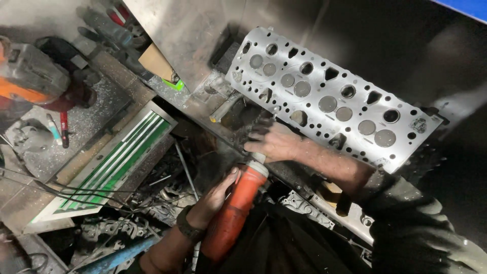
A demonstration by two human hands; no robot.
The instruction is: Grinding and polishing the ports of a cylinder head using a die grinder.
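A bare-metal engine cylinder head (329, 96) lies on its side across the bench, its flat face with valves and several holes turned up toward me. My right hand (274, 141) rests against its lower left edge, fingers spread over the front end of an orange and red hand-held power tool (234, 210). My left hand (215, 195) grips the tool's body from the left side. The tool's tip is hidden behind my right hand. Dirt and grease cover both hands.
A green-and-white striped flat panel (114, 165) leans at the left. An orange power tool (30, 76) sits on a dusty shelf at the upper left. Dark engine parts and scrap (152, 198) fill the space below. A blue bar (119, 256) lies bottom left.
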